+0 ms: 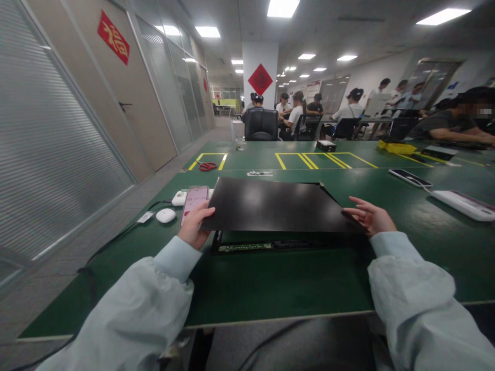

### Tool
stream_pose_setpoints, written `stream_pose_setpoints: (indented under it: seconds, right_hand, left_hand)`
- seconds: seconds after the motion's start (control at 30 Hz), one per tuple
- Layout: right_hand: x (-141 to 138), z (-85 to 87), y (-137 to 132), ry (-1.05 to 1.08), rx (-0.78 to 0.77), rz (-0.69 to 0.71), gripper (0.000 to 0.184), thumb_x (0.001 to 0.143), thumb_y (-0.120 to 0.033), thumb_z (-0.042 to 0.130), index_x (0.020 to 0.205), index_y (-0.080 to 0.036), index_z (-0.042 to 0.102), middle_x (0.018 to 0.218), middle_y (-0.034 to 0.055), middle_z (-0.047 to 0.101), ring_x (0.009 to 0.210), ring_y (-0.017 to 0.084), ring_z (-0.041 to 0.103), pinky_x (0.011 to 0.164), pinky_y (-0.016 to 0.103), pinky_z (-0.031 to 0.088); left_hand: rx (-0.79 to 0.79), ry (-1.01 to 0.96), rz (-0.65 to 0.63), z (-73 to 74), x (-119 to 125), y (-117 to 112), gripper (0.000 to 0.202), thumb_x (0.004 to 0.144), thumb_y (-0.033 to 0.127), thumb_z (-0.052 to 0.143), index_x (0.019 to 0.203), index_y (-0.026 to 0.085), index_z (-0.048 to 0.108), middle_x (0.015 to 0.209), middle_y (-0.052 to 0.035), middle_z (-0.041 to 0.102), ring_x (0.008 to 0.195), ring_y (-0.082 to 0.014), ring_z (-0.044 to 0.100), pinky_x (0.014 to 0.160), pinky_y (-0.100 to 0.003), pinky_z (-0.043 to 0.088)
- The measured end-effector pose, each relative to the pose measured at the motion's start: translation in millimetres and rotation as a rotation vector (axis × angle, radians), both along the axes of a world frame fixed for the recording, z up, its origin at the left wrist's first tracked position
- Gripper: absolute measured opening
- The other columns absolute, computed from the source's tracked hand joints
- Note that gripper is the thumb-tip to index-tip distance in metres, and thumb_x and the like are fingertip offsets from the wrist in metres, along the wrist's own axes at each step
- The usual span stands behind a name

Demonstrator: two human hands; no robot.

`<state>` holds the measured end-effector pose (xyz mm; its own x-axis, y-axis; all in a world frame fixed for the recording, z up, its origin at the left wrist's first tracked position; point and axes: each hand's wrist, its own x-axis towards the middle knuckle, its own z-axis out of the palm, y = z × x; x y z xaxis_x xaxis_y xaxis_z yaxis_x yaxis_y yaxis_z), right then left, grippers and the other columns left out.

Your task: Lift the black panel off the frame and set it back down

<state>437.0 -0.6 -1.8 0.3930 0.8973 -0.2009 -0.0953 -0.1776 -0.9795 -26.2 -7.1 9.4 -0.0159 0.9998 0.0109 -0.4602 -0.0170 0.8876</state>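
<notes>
A thin, glossy black panel, like a display screen [270, 206], is held tilted above the table by its two short sides. My left hand [196, 225] is closed on its left edge, with the thumb on top. At the right corner, my right hand [371, 216] grips the panel's edge, some of its fingers stretched out. Below the panel lies a dark frame [217, 243] with a strip of green circuit board [245, 248] along its near side. The panel hides most of the frame.
On the green table [278, 288], a phone [195, 198], a white case [166, 215] and a cable lie left. Red-handled scissors [207, 166] are farther back. Another phone [410, 178] and a long white device [462, 204] lie right. A black chair [262, 123] and several people are beyond.
</notes>
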Motion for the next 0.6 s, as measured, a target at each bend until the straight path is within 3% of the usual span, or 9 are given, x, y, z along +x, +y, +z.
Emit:
stream_pose_setpoints:
  seconds: [0.17,0.4,0.6]
  right_hand:
    - [4,-2.8,3,0.003,-0.018,-0.030,0.041,0.075,-0.022,0.056,0.115,-0.022,0.066,0.077,0.0078,0.074,0.045,0.010,0.042,0.036,0.020,0.024]
    - [7,-13.2,10,-0.110,-0.039,-0.054,0.047,0.071,-0.028,0.059,0.116,-0.019,0.069,0.077,0.0103,0.075,0.044,0.010,0.036,0.039,0.022,0.024]
    - [13,-21.9,15,-0.210,-0.022,-0.103,0.049,0.068,-0.032,0.060,0.112,-0.016,0.071,0.076,0.0121,0.074,0.043,0.011,0.044,0.040,0.024,0.025]
  left_hand:
    - [0.028,0.029,-0.011,0.7,3,-1,0.039,0.058,0.018,0.079,0.097,0.012,0.076,0.087,-0.0072,0.079,0.080,-0.0233,0.073,0.063,-0.026,0.055]
    - [-0.017,0.036,0.020,-3.3,7,-1,0.043,0.057,0.017,0.081,0.099,0.013,0.074,0.086,-0.0067,0.079,0.081,-0.0232,0.073,0.066,-0.027,0.057]
    - [-0.042,0.059,-0.045,-7.6,9,-1,0.050,0.061,0.015,0.081,0.110,0.013,0.072,0.096,-0.0093,0.079,0.090,-0.0259,0.074,0.076,-0.031,0.059]
